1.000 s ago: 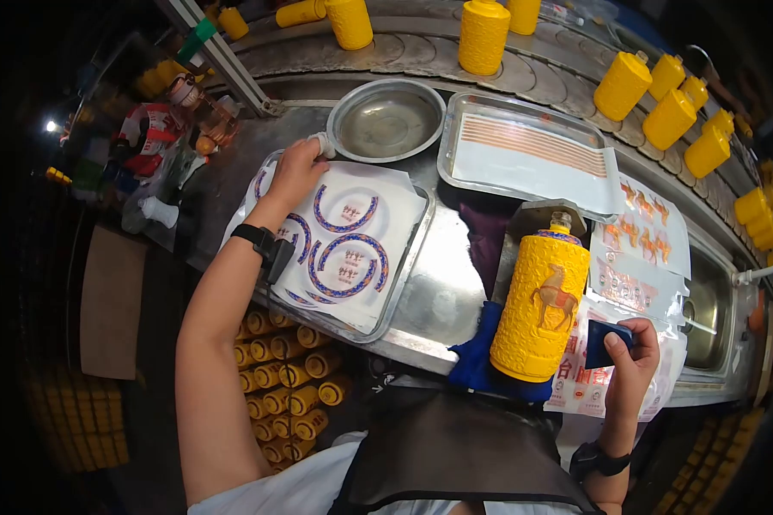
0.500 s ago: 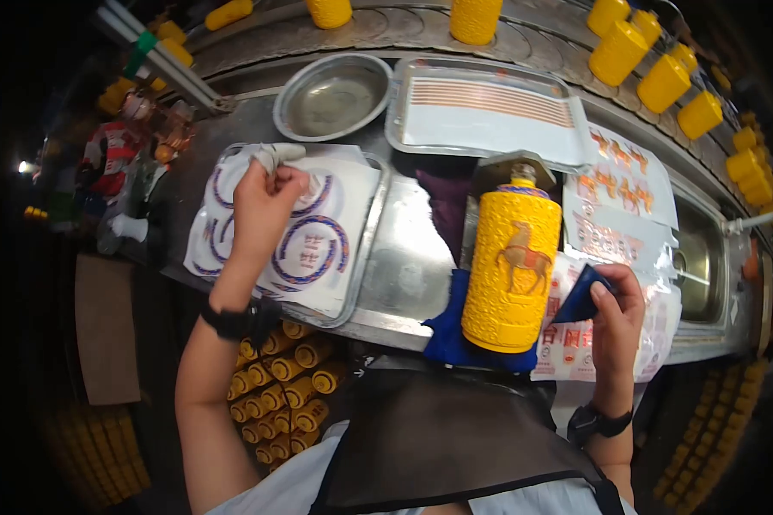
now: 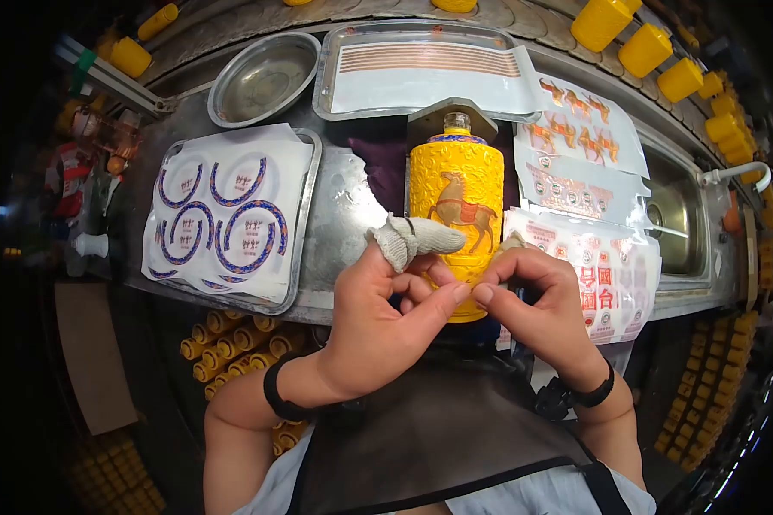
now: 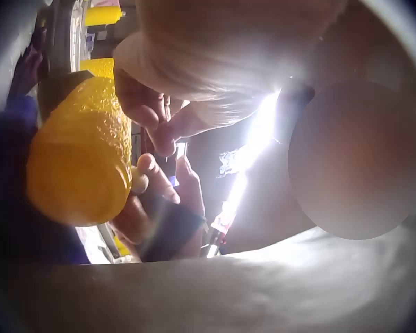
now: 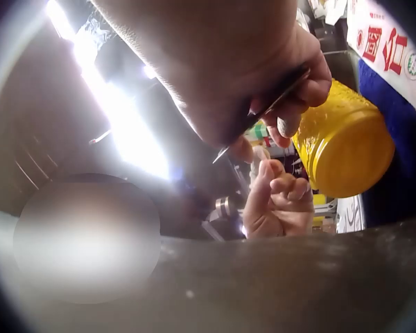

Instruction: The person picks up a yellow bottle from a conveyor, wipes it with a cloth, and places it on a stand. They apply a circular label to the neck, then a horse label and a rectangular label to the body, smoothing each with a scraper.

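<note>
While L hand (image 3: 385, 324) and R hand (image 3: 543, 302) meet at near end of yellow bottle (image 3: 429, 184), R fingers curl round a dark flat pc (image 5: 265, 104); L fingers bent, thumb tip by R's, can't tell if pinching anything. Bottle lies neck-away, horse side up, w/ blue cloth (image 5: 383, 90) alongside, decal tray (image 3: 307, 206) to its L on worktop (image 3: 339, 236).

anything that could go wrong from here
The bottle lies down and neither the left hand nor the right hand seems to grip it, so it might roll if bumped. The dark card held in the right hand could scratch it. The red-printed sheet lies close by that hand and might get brushed.
</note>
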A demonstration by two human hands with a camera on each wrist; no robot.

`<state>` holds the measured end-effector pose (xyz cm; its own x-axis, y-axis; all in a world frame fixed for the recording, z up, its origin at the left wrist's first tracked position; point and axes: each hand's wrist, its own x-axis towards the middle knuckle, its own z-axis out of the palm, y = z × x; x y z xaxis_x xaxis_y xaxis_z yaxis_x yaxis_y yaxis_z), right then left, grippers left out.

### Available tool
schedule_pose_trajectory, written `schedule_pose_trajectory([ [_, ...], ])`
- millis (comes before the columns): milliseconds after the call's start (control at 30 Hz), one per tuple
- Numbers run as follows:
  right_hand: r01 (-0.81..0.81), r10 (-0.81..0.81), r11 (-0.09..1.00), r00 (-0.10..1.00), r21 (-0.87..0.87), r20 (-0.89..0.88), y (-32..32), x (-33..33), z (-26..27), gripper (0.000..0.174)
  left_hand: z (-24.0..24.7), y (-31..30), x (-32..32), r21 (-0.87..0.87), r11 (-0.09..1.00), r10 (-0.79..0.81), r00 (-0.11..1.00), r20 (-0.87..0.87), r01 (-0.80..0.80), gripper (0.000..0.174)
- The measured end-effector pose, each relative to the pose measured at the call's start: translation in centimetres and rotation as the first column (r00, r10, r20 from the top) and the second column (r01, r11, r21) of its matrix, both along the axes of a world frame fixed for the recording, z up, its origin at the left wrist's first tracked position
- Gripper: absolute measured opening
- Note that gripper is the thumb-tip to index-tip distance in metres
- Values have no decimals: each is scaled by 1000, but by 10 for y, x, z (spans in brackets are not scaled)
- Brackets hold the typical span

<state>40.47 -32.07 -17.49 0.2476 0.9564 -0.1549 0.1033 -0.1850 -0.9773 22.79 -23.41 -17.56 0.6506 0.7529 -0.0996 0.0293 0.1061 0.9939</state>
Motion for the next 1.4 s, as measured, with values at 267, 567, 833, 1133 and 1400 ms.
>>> schedule_pose_trajectory([
  [267, -51, 30, 997, 955, 63, 297, 9, 7, -3, 12, -8, -4, -3, 23, 998, 57, 992, -113, -55, 41],
  [567, -50, 33, 998, 939, 41, 343, 13, 7, 0, 16, -22, 15, 0, 370, 924, 139, 987, -80, -100, 62],
  [833, 90, -131, 978, 968, -189, -215, 2, 13, -8, 20, -37, 13, 6, 19, 1000, 0, 993, 116, -3, 79],
  [1133, 119, -124, 992, 985, -45, -124, -4, 5, -27, 28, -33, 7, 7, -146, 989, 21, 983, 182, 6, 83],
  [1400, 99, -105, 993, 990, -66, -89, -5, 17, -31, 32, -27, 4, 16, -187, 982, 32, 985, 170, 0, 84],
])
